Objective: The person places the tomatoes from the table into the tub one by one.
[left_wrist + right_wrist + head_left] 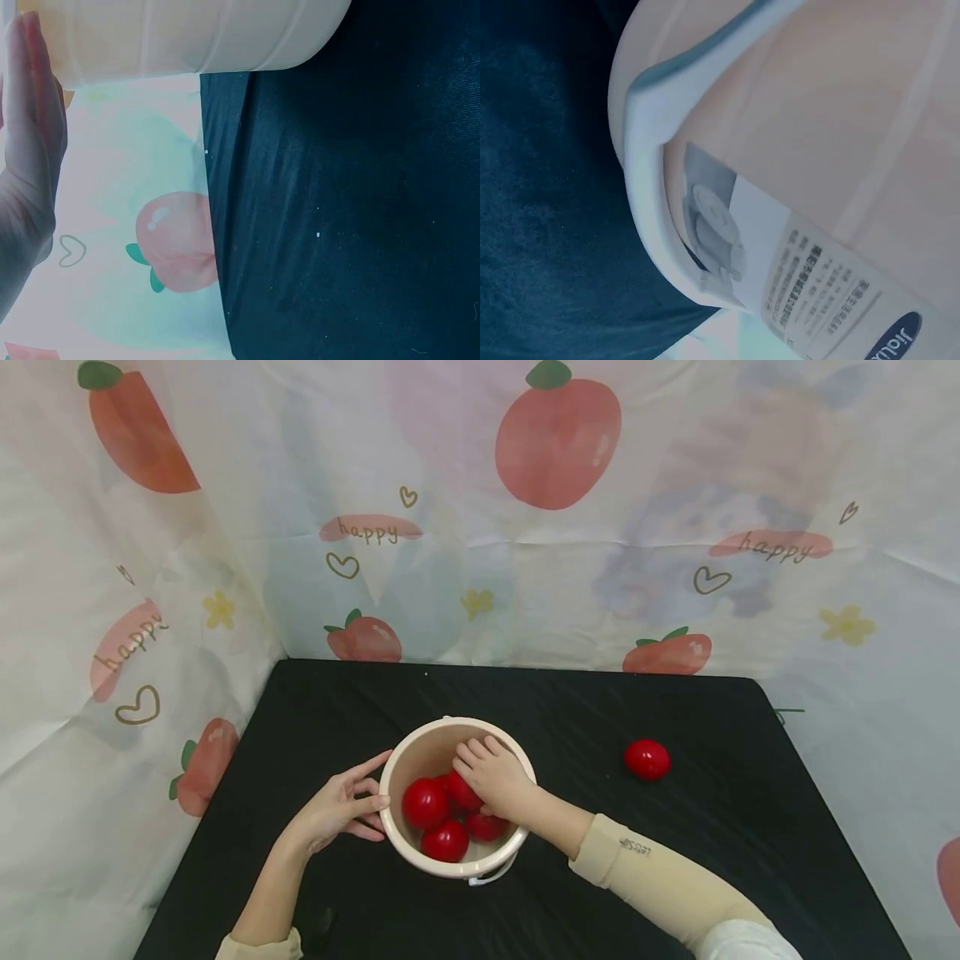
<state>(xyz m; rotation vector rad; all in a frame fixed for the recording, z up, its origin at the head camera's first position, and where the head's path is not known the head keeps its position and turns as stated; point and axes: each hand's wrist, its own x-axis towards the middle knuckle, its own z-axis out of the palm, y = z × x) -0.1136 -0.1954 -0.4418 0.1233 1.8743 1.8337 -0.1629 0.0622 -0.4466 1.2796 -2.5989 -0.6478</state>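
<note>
A cream bucket (457, 870) stands on the black-covered table, several shiny red balls (426, 802) lying inside. My left hand (337, 810) is at the bucket's left side, its fairly straight fingers touching the rim and outer wall. In the left wrist view this hand (34, 142) lies along the bucket wall (172, 34). Reaching over the rim from the right, my right hand (497, 778) holds a red ball (462, 792) inside the bucket, partly hiding it. The right wrist view shows the bucket's outside (832, 127), but not the hand.
Another red ball (647, 759) lies on the black cloth (600, 718) to the right of the bucket. A white handle (649, 187) hangs at the bucket's side beside a printed label (802, 285). A patterned curtain (465, 585) encloses the table's back and sides.
</note>
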